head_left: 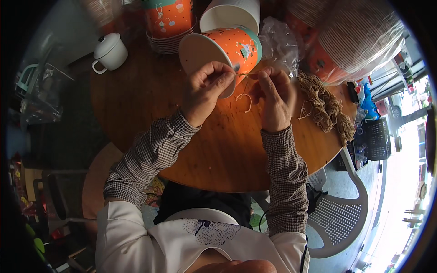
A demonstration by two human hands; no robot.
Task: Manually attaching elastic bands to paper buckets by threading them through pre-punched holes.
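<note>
Pinching string point(246, 91) beside orange paper bucket point(227, 50)

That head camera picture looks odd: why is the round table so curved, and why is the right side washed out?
Head view: the fisheye lens bends the wooden table toward the black rim; daylight from outdoors at right overexposes the area past the white plastic chair, while the left side stays dim; the left hand and right hand, pinching thin string by the orange paper cup, are reasonably sharp.
</note>
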